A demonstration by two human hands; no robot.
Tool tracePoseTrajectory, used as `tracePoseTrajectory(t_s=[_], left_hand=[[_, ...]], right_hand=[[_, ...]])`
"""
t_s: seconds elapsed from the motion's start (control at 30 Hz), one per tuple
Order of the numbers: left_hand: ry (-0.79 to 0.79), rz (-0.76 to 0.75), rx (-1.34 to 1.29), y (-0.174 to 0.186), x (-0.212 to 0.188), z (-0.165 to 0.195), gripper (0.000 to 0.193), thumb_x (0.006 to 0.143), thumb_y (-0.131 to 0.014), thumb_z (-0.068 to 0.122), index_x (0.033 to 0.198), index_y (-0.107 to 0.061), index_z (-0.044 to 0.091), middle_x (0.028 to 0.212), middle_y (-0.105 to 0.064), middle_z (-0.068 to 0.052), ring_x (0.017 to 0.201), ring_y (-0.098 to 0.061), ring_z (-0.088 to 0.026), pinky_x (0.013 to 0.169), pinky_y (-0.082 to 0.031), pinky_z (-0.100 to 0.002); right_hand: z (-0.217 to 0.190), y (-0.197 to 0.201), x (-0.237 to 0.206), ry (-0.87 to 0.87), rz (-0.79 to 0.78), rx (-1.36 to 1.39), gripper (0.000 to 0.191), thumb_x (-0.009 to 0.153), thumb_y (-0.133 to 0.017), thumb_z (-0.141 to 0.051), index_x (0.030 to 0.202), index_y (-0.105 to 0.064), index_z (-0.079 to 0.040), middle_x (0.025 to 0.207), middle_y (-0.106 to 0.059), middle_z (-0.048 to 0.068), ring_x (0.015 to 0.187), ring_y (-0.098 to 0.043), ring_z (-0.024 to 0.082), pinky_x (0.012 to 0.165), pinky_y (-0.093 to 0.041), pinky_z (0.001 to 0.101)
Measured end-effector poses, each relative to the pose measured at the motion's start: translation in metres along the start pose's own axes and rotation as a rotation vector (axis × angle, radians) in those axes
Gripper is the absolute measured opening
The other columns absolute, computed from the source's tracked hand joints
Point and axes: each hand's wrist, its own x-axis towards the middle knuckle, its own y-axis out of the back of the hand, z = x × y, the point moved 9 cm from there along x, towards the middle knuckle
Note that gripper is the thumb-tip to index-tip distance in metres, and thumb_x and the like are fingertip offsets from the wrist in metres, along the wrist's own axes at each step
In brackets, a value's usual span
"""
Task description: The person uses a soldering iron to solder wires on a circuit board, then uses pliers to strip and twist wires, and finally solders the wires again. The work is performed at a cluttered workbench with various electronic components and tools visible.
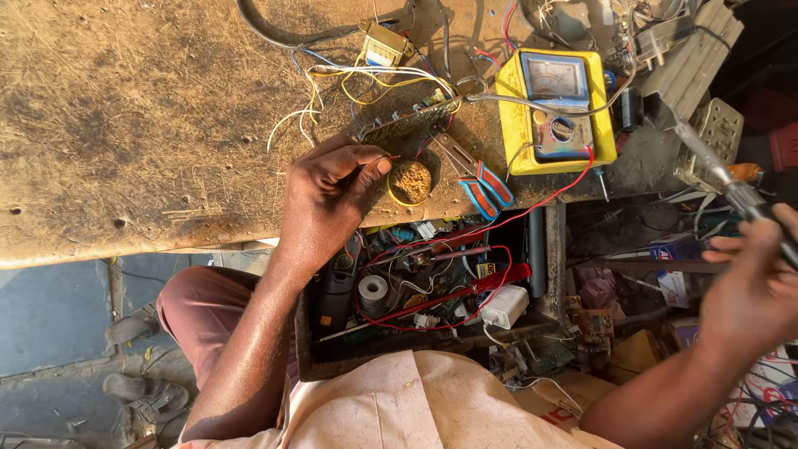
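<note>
Scarred brown wood fills the upper left, the top of a worn bench (125,125) seen from above, with a grey floor and a pair of sandals (137,391) below its edge. At centre the person's left hand (328,199) rests on the bench, its grip pinched on a thin wire (384,157) whose tip reaches toward a small round tin of brownish paste (411,182). Just above lies a green circuit board (407,122) trailing white, yellow and blue leads to a small transformer (384,46). Pliers with red-and-blue handles (475,176) lie beside the tin, and a yellow multimeter (559,110) sits further right, its red lead running down into an open drawer (432,291) crammed with parts, tape and cables. At far right the right hand (752,287) hangs over cluttered boxes, its grip clenched on a soldering iron (706,162) that points up and to the left; the hand is blurred and partly cut off by the frame edge. What fills the heap beneath it is hard to make out.
</note>
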Motion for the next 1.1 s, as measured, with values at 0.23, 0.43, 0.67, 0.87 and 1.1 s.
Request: tracePoseTrajectory(t_s=[0.23, 0.43, 0.67, 0.87, 1.1], left_hand=[[-0.074, 0.026, 0.058, 0.009, -0.003, 0.006, 0.009, 0.096, -0.077, 0.005, 0.103, -0.076, -0.001, 0.089, -0.071, -0.008, 0.078, -0.067, -0.013, 0.066, -0.052, -0.027], [-0.082, 0.044, 0.055, 0.015, -0.007, 0.005, 0.007, 0.097, -0.077, 0.004, 0.103, -0.077, 0.0, 0.093, -0.073, -0.008, 0.081, -0.069, -0.015, 0.069, -0.054, -0.028], [-0.061, 0.029, 0.062, 0.015, -0.006, 0.004, 0.009, 0.094, -0.078, 0.004, 0.102, -0.076, 0.0, 0.09, -0.071, -0.008, 0.077, -0.069, -0.015, 0.065, -0.053, -0.03], [-0.041, 0.028, 0.049, 0.015, -0.006, 0.001, 0.01, 0.094, -0.078, 0.005, 0.102, -0.076, 0.0, 0.09, -0.071, -0.008, 0.076, -0.068, -0.015, 0.064, -0.053, -0.029], [-0.069, 0.03, 0.057, 0.015, -0.006, 0.002, 0.008, 0.097, -0.076, 0.006, 0.103, -0.076, 0.0, 0.089, -0.071, -0.007, 0.078, -0.067, -0.014, 0.066, -0.053, -0.029]], right_hand=[[-0.074, -0.041, -0.007, 0.043, -0.221, 0.3, 0.009, 0.114, -0.068, 0.005, 0.122, -0.063, 0.007, 0.096, -0.07, 0.019, 0.072, -0.07, 0.016, 0.062, -0.057, 0.0252], [-0.114, -0.091, -0.01, 0.132, -0.343, 0.176, 0.011, 0.108, -0.077, 0.004, 0.115, -0.07, 0.009, 0.094, -0.072, 0.016, 0.071, -0.07, 0.013, 0.06, -0.057, 0.0232], [-0.126, -0.109, -0.012, 0.18, -0.376, 0.087, 0.013, 0.108, -0.082, -0.001, 0.115, -0.074, 0.008, 0.093, -0.071, 0.011, 0.073, -0.07, 0.011, 0.06, -0.055, 0.0215], [-0.126, -0.11, -0.013, 0.203, -0.388, 0.049, 0.014, 0.108, -0.083, -0.002, 0.114, -0.074, 0.007, 0.09, -0.07, 0.011, 0.073, -0.07, 0.011, 0.059, -0.054, 0.0213], [-0.142, -0.111, -0.012, 0.291, -0.412, -0.011, 0.012, 0.107, -0.084, 0.0, 0.113, -0.075, 0.004, 0.093, -0.071, 0.012, 0.076, -0.071, 0.012, 0.059, -0.052, 0.0215]])
